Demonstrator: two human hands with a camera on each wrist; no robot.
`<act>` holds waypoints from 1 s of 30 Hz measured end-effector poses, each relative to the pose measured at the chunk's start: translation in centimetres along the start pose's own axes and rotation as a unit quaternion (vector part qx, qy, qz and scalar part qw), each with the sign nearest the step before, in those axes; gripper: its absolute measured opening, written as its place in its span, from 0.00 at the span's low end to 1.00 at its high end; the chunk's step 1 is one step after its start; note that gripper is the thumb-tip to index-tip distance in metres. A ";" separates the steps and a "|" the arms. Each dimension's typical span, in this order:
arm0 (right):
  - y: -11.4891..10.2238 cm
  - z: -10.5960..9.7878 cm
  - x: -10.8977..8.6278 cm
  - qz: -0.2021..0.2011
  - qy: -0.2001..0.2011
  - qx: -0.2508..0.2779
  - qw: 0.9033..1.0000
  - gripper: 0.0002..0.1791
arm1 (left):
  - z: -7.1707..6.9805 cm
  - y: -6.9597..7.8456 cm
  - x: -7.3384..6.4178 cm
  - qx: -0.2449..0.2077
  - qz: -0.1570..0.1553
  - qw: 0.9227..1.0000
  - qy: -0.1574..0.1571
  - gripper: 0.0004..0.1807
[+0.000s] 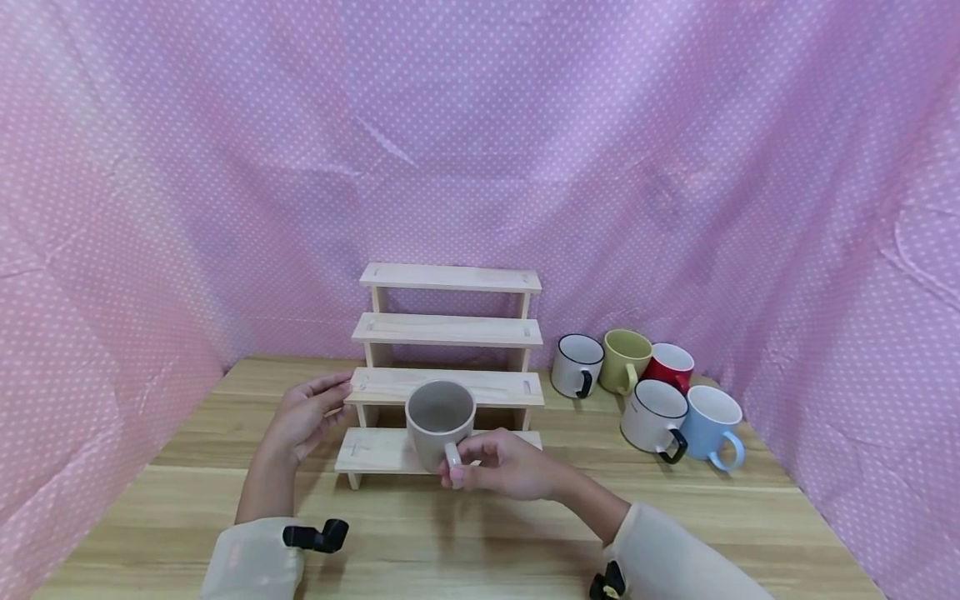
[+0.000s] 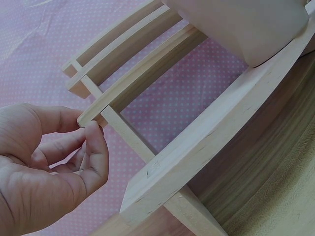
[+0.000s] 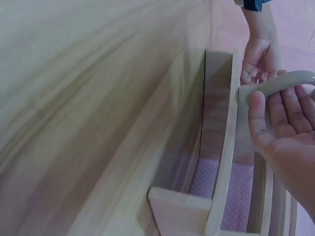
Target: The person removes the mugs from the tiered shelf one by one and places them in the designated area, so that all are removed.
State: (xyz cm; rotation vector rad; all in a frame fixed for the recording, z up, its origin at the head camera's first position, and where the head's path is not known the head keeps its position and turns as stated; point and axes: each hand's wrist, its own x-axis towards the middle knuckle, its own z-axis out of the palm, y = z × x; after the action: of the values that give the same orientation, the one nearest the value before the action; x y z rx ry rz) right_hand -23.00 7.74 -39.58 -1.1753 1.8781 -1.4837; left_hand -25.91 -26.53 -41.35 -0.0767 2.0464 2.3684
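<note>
My right hand [image 1: 513, 465] grips a grey-beige mug [image 1: 440, 421] by its handle, just over the lowest step of a pale wooden tiered stand [image 1: 442, 329]. In the left wrist view the base of this mug [image 2: 246, 29] is right at that step's surface; whether it touches is hard to tell. My left hand [image 1: 303, 415] is at the left end of the second step up. In the left wrist view, thumb and forefinger of the left hand [image 2: 54, 162] pinch the corner of that step [image 2: 93, 110]. The right wrist view shows fingers by the mug's handle [image 3: 290, 81].
Right of the stand are several mugs: a white black-rimmed one [image 1: 576, 367], a yellow-green one [image 1: 624, 360], a red one [image 1: 669, 365], another white black-rimmed one [image 1: 648, 417] and a light blue one [image 1: 708, 421]. A dotted pink cloth [image 1: 465, 150] hangs behind the wooden table [image 1: 420, 533].
</note>
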 end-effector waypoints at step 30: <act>1.2 -3.8 -0.8 0.029 0.076 0.021 0.997 0.16 | 0.0 0.2 -0.1 -0.002 -0.005 1.000 0.004 0.29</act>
State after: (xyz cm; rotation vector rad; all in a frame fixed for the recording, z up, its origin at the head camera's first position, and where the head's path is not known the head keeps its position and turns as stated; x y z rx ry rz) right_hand -25.95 10.57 -39.70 -1.0063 1.9524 -1.6111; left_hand -25.84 -26.52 -41.19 -0.0967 2.0385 2.3705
